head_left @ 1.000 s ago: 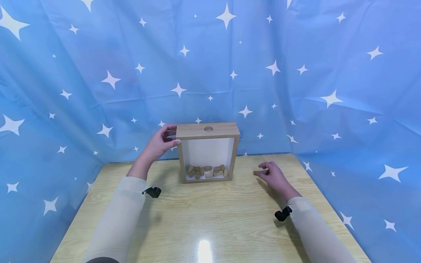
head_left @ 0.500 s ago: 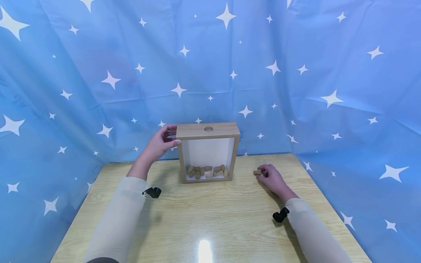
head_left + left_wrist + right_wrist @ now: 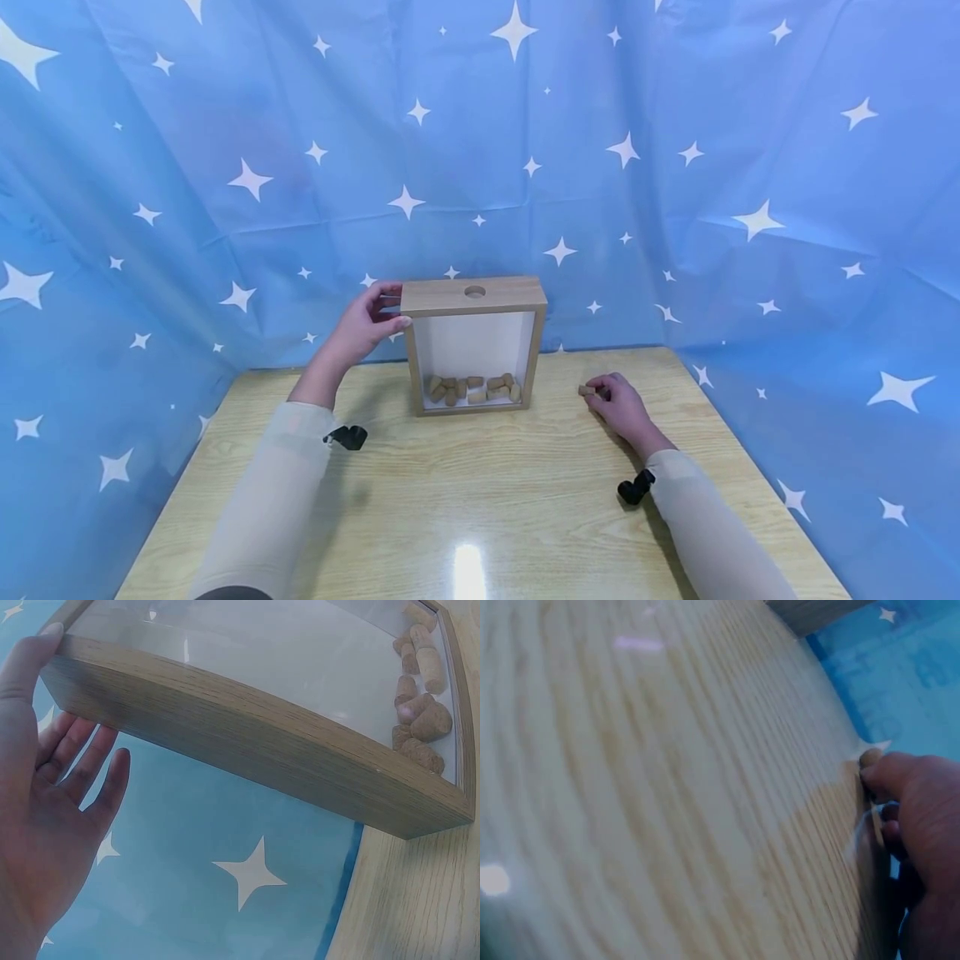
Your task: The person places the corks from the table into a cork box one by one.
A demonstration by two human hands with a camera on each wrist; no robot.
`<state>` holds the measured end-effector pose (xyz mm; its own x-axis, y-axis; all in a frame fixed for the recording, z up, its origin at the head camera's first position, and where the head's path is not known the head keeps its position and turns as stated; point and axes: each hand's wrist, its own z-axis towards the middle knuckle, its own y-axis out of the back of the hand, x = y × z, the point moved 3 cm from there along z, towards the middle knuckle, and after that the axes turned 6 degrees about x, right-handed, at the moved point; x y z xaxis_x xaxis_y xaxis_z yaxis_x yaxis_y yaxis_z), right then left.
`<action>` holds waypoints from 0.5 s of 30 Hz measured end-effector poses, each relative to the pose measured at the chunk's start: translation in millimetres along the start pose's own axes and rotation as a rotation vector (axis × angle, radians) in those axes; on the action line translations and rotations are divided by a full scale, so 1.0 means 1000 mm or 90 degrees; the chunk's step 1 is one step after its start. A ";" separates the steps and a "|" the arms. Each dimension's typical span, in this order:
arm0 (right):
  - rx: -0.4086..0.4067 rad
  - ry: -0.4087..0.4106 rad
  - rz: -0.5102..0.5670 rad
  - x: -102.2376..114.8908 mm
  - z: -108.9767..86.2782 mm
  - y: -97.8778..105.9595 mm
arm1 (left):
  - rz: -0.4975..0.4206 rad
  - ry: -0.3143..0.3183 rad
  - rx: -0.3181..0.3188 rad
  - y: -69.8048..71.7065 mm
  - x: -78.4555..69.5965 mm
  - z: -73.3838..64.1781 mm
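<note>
A wooden shadow box (image 3: 472,297) with a round hole in its top edge and a clear front stands upright on the table. Several wine corks (image 3: 477,398) lie along its bottom, seen too in the left wrist view as a heap of corks (image 3: 429,720). My left hand (image 3: 360,327) grips the box's upper left corner, thumb on the front edge and fingers behind. To the right of the box, my right hand (image 3: 621,410) pinches a loose cork (image 3: 586,390) between thumb and fingers, low over the table. The right wrist view shows only the end of this cork (image 3: 869,757).
A light wood-grain table (image 3: 480,483) carries everything, with a bright glare spot near its front. Blue star-patterned cloth (image 3: 480,150) hangs close behind the box and along both sides. Each wrist wears a small black camera.
The right hand's raised fingers have come down and closed on the cork, and its wrist has shifted slightly left. The left hand and the box stay in place.
</note>
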<state>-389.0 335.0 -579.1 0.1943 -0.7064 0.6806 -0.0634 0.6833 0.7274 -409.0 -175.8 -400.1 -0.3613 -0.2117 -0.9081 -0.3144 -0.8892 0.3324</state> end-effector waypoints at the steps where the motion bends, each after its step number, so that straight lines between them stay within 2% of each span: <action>1: 0.000 -0.004 0.007 0.000 0.000 0.000 | 0.002 0.000 -0.001 0.000 0.000 0.000; 8: -0.024 -0.022 0.082 0.002 -0.001 0.004 | 0.006 -0.001 -0.001 0.001 -0.001 0.000; 15: -0.040 -0.021 0.118 0.006 -0.007 0.010 | 0.003 0.009 0.003 0.000 -0.001 0.000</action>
<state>-382.1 338.9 -568.5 0.1530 -0.5727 0.8054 -0.0331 0.8115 0.5834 -408.2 -175.8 -399.3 -0.3510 -0.2215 -0.9098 -0.3163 -0.8865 0.3378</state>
